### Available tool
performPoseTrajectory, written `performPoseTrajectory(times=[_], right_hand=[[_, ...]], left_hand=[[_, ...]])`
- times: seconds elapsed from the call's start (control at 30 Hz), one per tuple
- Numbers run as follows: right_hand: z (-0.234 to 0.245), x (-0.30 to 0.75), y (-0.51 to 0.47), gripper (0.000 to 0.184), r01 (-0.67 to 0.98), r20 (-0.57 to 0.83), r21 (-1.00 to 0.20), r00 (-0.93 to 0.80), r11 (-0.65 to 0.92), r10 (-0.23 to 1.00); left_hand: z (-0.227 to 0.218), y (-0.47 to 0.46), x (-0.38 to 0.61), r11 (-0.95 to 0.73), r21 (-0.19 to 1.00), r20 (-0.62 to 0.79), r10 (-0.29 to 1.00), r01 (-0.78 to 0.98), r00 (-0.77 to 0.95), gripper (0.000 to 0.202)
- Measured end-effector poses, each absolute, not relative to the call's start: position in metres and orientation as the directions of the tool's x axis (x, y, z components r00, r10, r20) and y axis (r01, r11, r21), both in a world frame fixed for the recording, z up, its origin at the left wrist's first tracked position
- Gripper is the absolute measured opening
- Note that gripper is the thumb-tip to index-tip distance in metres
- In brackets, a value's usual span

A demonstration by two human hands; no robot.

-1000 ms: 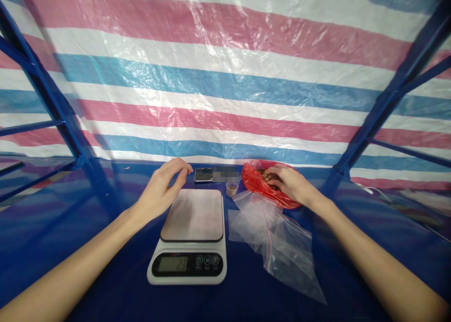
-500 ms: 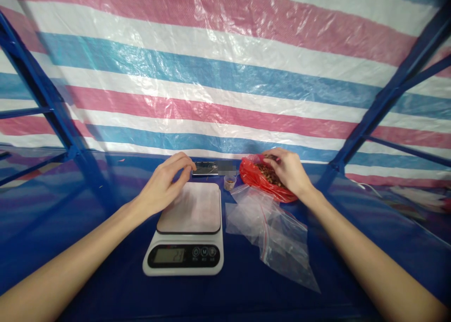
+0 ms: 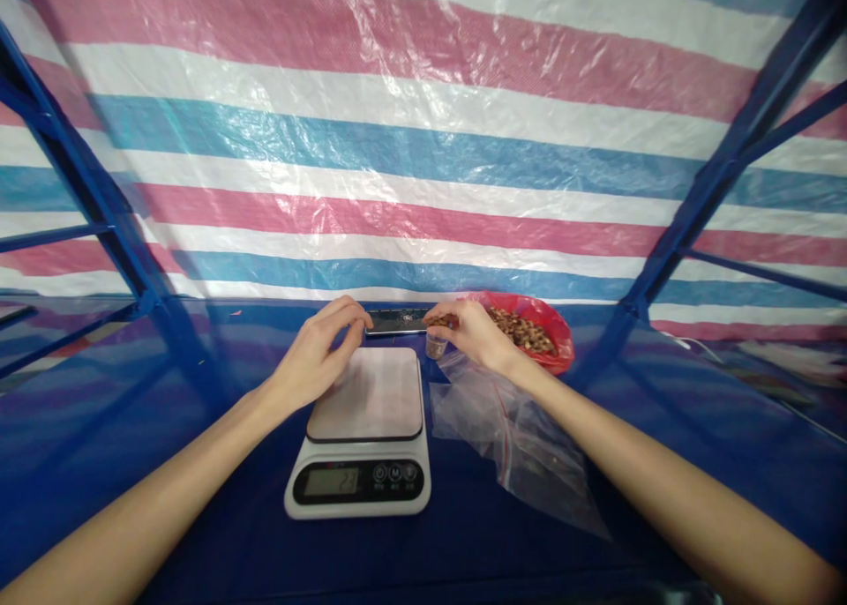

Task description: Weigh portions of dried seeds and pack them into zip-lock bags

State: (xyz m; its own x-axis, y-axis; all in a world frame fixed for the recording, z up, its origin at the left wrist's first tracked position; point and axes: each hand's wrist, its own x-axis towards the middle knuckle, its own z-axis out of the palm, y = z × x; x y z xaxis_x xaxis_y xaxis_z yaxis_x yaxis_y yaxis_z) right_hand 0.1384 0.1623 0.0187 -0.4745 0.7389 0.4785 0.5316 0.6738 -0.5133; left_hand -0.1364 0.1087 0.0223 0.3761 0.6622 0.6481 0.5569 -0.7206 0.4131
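My right hand [image 3: 473,332] pinches some small brown dried pieces [image 3: 438,321] just above a small clear plastic cup [image 3: 435,349]. Behind it, a red plastic bag [image 3: 561,323] lies open, filled with more loose brown pieces [image 3: 526,330]. My left hand [image 3: 327,349] hovers at the upper left corner of a white digital kitchen scale [image 3: 371,393], beside the left end of a dark phone-like slab [image 3: 395,322]. Its thumb and fingers are curled together, and whatever may be between them is hidden. No object rests on the scale's plate; its display digits are faint.
Clear zip bags [image 3: 522,429] lie to the right of the scale, partly under my right forearm. Blue metal frame posts [image 3: 701,182] stand at both sides, and a striped plastic sheet [image 3: 410,173] hangs behind the blue table surface [image 3: 371,561].
My right hand has moved left, out of the red bag to over the small cup, carrying brown pieces. My left hand stays near the scale's corner, its thumb and fingers closer together.
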Motion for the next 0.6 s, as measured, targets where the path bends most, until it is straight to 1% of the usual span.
performPoseTrajectory(times=[0.17,0.27,0.4,0.6], right_hand=[[0.0198,0.1432,0.1588,0.009,0.547,0.47,-0.495,-0.485,0.675,0.737],[0.021,0.1431,0.1593,0.011,0.533,0.463,-0.485,-0.516,0.693,0.721],[0.0205,0.1433,0.1625,0.011,0.557,0.501,-0.45,-0.49,0.698,0.714],[0.0183,0.1478,0.1684,0.008,0.544,0.495,-0.468,-0.492,0.697,0.716]], left_hand=[[0.0218,0.1082,-0.1358,-0.741,0.403,0.651,0.645,0.537,0.401,0.023],[0.0225,0.107,-0.1352,-0.741,0.404,0.647,0.646,0.536,0.405,0.023],[0.0235,0.1061,-0.1336,-0.745,0.393,0.646,0.641,0.538,0.415,0.023],[0.0227,0.107,-0.1322,-0.739,0.394,0.629,0.65,0.547,0.426,0.023]])
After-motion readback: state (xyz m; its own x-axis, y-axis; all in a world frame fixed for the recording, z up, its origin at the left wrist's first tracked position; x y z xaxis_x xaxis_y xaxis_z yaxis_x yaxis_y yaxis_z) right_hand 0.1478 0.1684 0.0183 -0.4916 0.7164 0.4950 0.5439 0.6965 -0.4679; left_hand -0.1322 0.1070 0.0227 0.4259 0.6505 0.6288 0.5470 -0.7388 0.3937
